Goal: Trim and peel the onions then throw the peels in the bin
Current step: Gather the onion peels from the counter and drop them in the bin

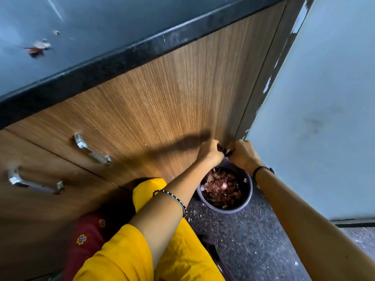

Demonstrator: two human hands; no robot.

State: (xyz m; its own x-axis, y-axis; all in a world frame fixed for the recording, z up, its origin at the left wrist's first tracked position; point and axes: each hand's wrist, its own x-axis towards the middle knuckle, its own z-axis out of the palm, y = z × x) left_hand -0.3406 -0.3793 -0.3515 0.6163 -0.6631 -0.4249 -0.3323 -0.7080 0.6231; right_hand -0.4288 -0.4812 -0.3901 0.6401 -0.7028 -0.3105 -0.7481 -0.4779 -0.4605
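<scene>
**Q:** Where are the hands placed, and why?
**A:** The left hand point(211, 153) and right hand point(241, 154) are held together just above the bin point(250, 196), over its far edge. The placement is judged deliberate: anything let go would drop inside the bin and not on the floor point(253, 240).

**Q:** What is noted of the grip?
**A:** The fingers of both hands are curled tight round a dark scrap point(225, 151), which is pinched between them. It is taken to be peel. How much is held cannot be told, as most of it is hidden by the fists.

**Q:** Where are the task's things?
**A:**
- Peels point(220, 194) are heaped inside the bin.
- One pale pink piece point(224, 185) lies on top of the heap.
- No whole onion is seen.
- A few bits point(38, 47) lie on the counter point(105, 25), well above and to the left of the bin. These are judged as yet to be binned.
- Pale flecks are scattered on the floor just beside the bin.

**Q:** What are the counts?
**A:**
- Bin: one.
- Hands: two.
- Scrap in hand: one visible.
- Handles point(92, 149): two, on the cupboard left of the bin.
- Bands point(172, 196): two, one on each wrist.
- Peels in the bin: too many to be counted.
</scene>
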